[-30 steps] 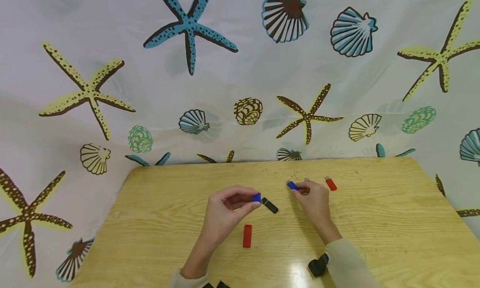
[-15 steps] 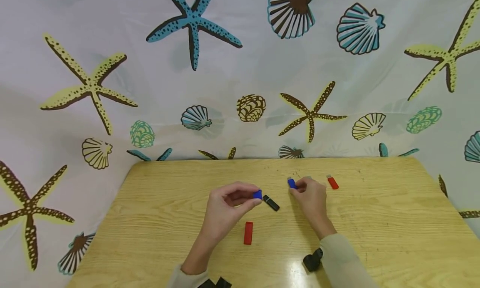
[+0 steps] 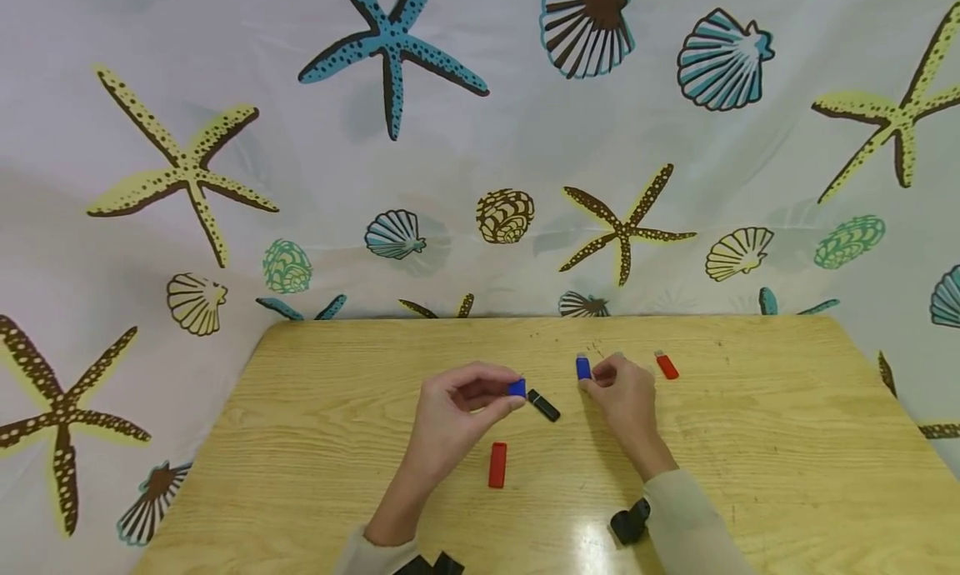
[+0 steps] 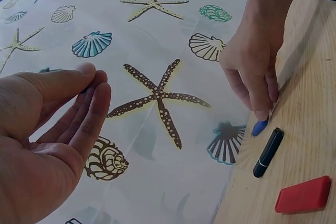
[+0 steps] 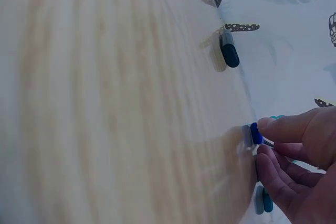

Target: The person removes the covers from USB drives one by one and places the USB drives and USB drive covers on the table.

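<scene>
My left hand (image 3: 453,412) is raised over the table and pinches a small blue cap (image 3: 517,387) between thumb and fingertips. In the left wrist view the fingers hide most of the cap. Farther right and back, my right hand (image 3: 626,392) holds a blue USB stick (image 3: 583,367) low at the tabletop, its metal plug facing the back edge. The right wrist view shows the thumb on the stick's blue body (image 5: 256,133). Between the hands lies a black USB stick (image 3: 543,405). A red cap (image 3: 497,465) lies nearer, by the left forearm.
Beyond the right hand, a red USB stick (image 3: 667,365) lies near the table's (image 3: 315,425) back edge. A silver plug (image 3: 618,355) peeks out behind the right fingers. A cloth (image 3: 450,167) printed with starfish and shells hangs behind the table.
The blue USB stick has turned from slanting to nearly straight, plug toward the back, with my right fingers at it. My left hand keeps its hold on the blue cap, almost still.
</scene>
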Demonstrator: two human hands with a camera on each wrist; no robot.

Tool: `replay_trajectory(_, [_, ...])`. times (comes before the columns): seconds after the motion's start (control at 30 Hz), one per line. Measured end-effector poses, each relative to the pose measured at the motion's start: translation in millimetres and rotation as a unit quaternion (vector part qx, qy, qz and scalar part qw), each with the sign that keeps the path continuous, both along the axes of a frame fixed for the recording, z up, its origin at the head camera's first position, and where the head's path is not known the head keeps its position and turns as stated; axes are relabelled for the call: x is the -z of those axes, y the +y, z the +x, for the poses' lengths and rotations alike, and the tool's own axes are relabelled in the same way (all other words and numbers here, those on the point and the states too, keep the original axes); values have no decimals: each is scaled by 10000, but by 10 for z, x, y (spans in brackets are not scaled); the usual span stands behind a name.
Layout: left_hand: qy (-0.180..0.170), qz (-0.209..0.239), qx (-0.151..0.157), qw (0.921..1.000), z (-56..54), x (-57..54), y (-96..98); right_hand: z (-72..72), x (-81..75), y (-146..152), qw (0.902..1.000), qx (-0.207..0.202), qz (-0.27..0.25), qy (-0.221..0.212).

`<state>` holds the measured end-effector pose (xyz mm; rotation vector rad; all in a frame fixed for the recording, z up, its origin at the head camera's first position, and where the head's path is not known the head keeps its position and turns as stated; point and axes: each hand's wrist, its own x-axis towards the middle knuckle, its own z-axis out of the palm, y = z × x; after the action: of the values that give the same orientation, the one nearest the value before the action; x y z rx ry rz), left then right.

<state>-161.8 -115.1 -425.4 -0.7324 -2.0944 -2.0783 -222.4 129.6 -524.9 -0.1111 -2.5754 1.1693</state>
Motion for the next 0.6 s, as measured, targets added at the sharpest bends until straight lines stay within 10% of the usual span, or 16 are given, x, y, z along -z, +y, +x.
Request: replay_trajectory(0.6, [-547, -542, -71, 9970, -199, 265, 92, 375, -116, 176, 9948, -478, -750, -500])
